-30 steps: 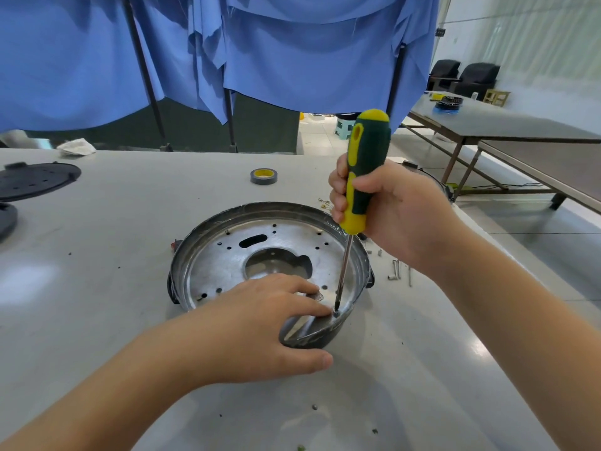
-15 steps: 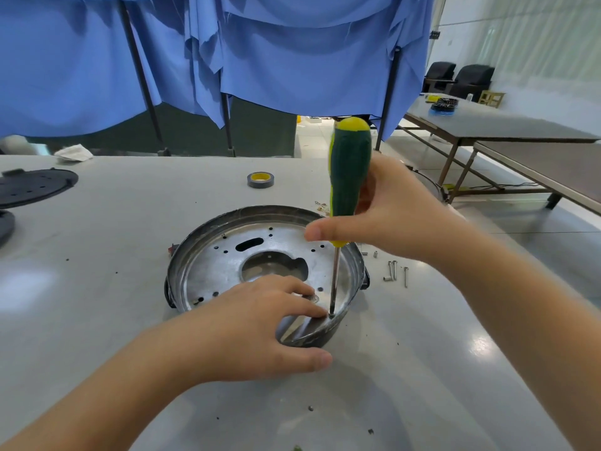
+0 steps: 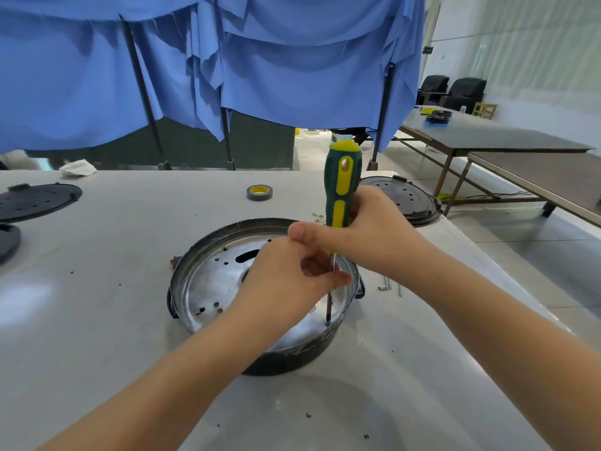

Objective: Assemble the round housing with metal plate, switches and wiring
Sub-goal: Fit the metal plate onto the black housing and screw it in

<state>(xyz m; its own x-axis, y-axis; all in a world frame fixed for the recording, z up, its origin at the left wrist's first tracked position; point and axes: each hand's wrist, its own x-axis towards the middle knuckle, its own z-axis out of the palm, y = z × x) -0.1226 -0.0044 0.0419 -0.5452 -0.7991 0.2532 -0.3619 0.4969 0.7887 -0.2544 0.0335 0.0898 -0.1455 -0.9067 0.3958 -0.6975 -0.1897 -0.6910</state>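
Green-yellow screwdriver (image 3: pixel 342 183) stands upright in the round housing (image 3: pixel 192 278); right hand (image 3: pixel 367 236) grips its handle, left hand (image 3: pixel 286 281) pinches its shaft.

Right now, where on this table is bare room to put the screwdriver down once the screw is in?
Widest bare patch: left of the round housing, short of the black discs at the left edge. Also bare between the housing and the tape roll. Crowded: right of the housing, loose screws and another black base.
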